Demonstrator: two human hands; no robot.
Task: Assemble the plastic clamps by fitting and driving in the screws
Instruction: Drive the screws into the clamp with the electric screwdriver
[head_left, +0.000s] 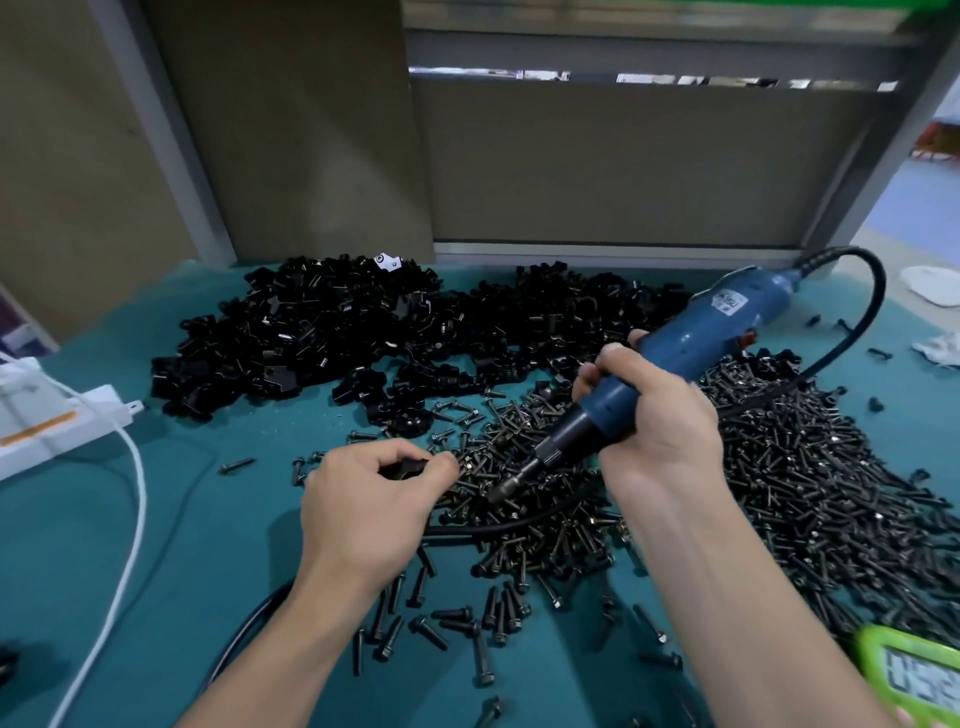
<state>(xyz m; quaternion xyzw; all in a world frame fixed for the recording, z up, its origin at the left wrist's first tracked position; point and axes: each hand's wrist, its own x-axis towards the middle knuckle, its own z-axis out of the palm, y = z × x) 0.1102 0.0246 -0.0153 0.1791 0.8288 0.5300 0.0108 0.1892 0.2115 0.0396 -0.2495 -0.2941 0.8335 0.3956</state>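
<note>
Two heaps, uncountable: plastic clamps (322, 332) beyond my left hand (363, 499), screws (779, 467) beneath and right of my right hand (654, 421). I judge both are kept within reach. One screwdriver (691, 343), right hand wrapped round its barrel, bit tilted toward the left hand. That hand pinches one clamp (405, 467), probably steadying it for driving.

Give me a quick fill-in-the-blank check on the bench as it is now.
The right hand grips a ____ electric screwdriver.
The left hand pinches a black plastic ____.
The timer at the near right has a ____ case.
The screwdriver's bit points down at loose ____.
Missing: blue; clamp; green; screws.
</note>
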